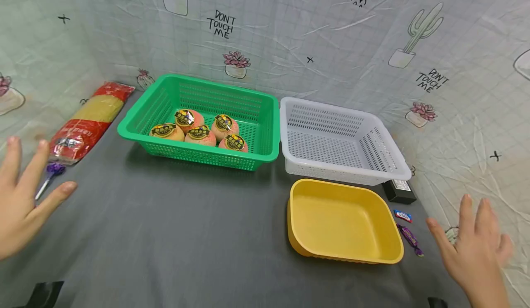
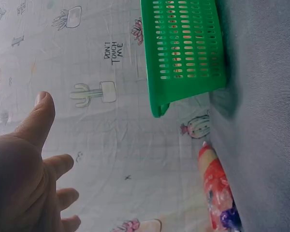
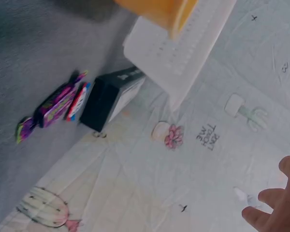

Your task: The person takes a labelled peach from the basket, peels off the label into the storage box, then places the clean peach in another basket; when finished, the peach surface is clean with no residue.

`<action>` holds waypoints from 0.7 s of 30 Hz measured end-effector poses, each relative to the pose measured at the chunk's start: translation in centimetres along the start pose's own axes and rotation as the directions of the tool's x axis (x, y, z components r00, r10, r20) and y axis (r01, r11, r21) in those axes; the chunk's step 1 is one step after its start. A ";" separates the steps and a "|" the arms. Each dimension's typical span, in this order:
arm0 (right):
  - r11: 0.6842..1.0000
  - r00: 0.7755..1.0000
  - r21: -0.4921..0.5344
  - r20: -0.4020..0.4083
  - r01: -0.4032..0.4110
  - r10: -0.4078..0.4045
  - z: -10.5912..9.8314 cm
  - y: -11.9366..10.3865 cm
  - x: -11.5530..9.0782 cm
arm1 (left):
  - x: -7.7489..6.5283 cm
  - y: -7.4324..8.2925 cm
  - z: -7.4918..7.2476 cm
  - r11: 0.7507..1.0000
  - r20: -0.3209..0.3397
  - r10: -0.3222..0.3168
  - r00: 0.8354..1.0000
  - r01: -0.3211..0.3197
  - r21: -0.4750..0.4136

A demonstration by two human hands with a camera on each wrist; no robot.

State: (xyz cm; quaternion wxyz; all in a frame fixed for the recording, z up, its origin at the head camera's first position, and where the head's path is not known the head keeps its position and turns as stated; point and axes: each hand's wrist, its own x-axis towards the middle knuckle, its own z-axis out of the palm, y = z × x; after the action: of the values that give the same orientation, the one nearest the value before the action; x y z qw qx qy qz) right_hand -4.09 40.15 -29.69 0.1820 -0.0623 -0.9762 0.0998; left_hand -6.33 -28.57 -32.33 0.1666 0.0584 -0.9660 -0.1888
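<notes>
My left hand (image 1: 25,197) is held up at the left edge, fingers spread, holding nothing. Behind it lie a purple-wrapped lollipop (image 1: 54,168) and a red and yellow plastic packet (image 1: 89,122). On the right my right hand (image 1: 476,243) is also raised with fingers apart and nothing in it. Nearest to it are a purple wrapped candy (image 1: 410,240) and a small blue and red wrapped sweet (image 1: 403,215). A yellow tray (image 1: 343,220) stands to the left of these sweets. In the green basket (image 1: 198,154) sit several round pink and yellow peach-like items (image 1: 200,134) with black and gold labels.
A white basket (image 1: 331,165) stands right of the green one, behind the yellow tray. Beside its front right corner is a black box (image 1: 399,192). Grey cloth (image 1: 186,230) covers the table, and a patterned sheet (image 1: 269,32) hangs around the back and sides.
</notes>
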 end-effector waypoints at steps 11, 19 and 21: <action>0.991 0.992 0.061 0.031 0.118 -0.120 0.4 -4.9 3.3 | 3.3 1.9 -1.7 0.979 0.111 0.130 0.985 -0.145 0.144; 0.942 0.959 0.188 0.002 0.280 -0.285 1.9 -13.2 5.8 | 7.1 3.7 -1.4 0.943 0.194 0.332 0.923 -0.320 -0.090; 0.918 0.942 0.224 0.005 0.327 -0.336 2.3 -15.6 6.2 | 7.9 3.8 -1.1 0.919 0.193 0.377 0.906 -0.341 -0.197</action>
State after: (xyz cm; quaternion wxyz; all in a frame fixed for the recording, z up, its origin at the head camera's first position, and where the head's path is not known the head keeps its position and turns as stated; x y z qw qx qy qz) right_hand -12.01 25.60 -26.30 0.1809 0.1266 -0.9593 0.1763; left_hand -13.60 -26.83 -27.56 0.0910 -0.1562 -0.9547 -0.2363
